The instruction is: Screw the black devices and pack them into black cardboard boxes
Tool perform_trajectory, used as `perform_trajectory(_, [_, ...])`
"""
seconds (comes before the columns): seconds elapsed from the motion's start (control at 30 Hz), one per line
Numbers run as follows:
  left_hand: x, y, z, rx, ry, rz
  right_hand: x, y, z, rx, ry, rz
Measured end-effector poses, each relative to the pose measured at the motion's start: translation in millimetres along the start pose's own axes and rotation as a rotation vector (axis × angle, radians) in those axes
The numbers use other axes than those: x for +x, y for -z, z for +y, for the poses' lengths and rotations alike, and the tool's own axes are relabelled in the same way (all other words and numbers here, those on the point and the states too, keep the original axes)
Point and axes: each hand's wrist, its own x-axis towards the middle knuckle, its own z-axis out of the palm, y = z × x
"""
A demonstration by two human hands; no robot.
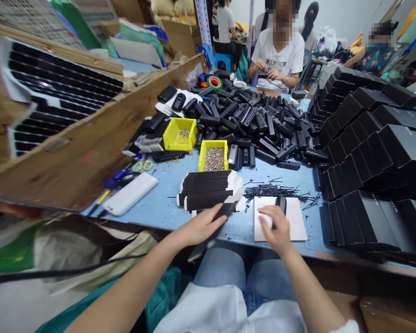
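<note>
My left hand (203, 226) is closed around a flat black carton with white flaps (228, 209), tilted and blurred by motion at the table's front edge. Behind it lies a stack of the same flattened black cartons (206, 185). My right hand (277, 229) is over a white square pad (296, 219), its fingers curled about a small white object (267, 221) too blurred to name. A black oblong device (281, 203) lies on the pad just beyond those fingers. Loose thin black strips (275, 191) are scattered behind the pad.
Yellow bins (213, 157) (180, 134) hold small metal parts. Behind them spreads a heap of black devices (249, 113). Black boxes (367, 212) are piled high at the right. A white oblong case (131, 194) lies left, near a wooden board (90, 125). A person (277, 55) sits opposite.
</note>
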Motion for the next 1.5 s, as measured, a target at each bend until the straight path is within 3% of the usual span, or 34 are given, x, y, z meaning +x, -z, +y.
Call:
perform_trajectory(0.07, [-4.0, -11.5, 12.9, -0.304, -0.066, -0.075, 7.4, -6.5, -28.7, -0.006, 0.126, -0.022])
perform_trajectory(0.13, [-4.5, -28.9, 14.8, -0.552, -0.082, -0.122, 12.8, -8.9, -43.7, 0.016, 0.123, -0.052])
perform_trajectory(0.2, [-3.8, -45.2, 7.9, -0.709, -0.059, -0.122, 13.8, -4.8, -44.9, 0.111, 0.074, -0.191])
perform_trajectory(0.3, [-5.1, -56.2, -3.9, -0.627, 0.055, 0.011, 9.5, 6.4, -32.8, 0.305, -0.071, -0.506])
perform_trajectory(0.33, [-6.4, -55.8, -5.1, -0.548, 0.060, 0.064, 7.8, 8.4, -28.2, 0.374, -0.140, -0.557])
perform_trajectory(0.4, [-9.1, -51.2, -2.1, -0.378, -0.037, 0.097, 5.4, 7.2, -21.0, 0.535, -0.334, -0.518])
perform_trajectory(0.47, [-10.4, -46.9, 5.8, -0.252, -0.206, 0.059, 4.4, 0.1, -18.1, 0.694, -0.524, -0.466])
perform_trajectory(0.53, [-8.8, -47.8, 14.9, -0.210, -0.277, 0.023, 4.2, -7.6, -19.9, 0.794, -0.606, -0.495])
perform_trajectory(0.7, [3.9, -71.0, 29.9, -0.417, -0.087, 0.235, 5.9, -5.7, -32.9, 0.770, -0.268, -0.569])
perform_trajectory(0.8, [9.9, -79.7, 34.9, -0.514, -0.032, 0.225, 6.9, 1.2, -38.4, 0.722, -0.382, -0.609])
perform_trajectory(0.87, [11.8, -79.2, 36.5, -0.528, -0.017, 0.190, 6.1, 2.7, -39.9, 0.679, -0.459, -0.566])
perform_trajectory(0.97, [12.1, -75.7, 35.3, -0.520, -0.020, 0.141, 2.1, 1.0, -38.7, 0.579, -0.394, -0.495])
perform_trajectory(1.1, [12.2, -79.7, 32.9, -0.493, 0.036, 0.085, -8.0, -4.0, -36.5, 0.530, -0.428, -0.543])
perform_trajectory(1.2, [14.8, -85.8, 31.9, -0.565, -0.019, 0.091, -13.4, -3.3, -33.6, 0.448, -0.270, -0.471])
perform_trajectory(1.27, [15.8, -84.8, 27.6, -0.614, -0.024, 0.149, -11.1, 4.7, -22.2, 0.361, -0.105, -0.500])
perform_trajectory(1.33, [14.3, -76.6, 18.0, -0.728, 0.076, 0.177, -4.5, 20.3, 0.9, 0.229, -0.030, -0.619])
perform_trajectory(1.43, [9.3, -55.7, -3.0, -1.155, 0.244, 0.104, 4.3, 49.5, 45.8, 0.008, -0.065, -0.764])
perform_trajectory(1.5, [8.6, -44.8, -13.1, -1.445, 0.292, 0.171, 5.2, 63.1, 66.1, -0.015, -0.099, -0.783])
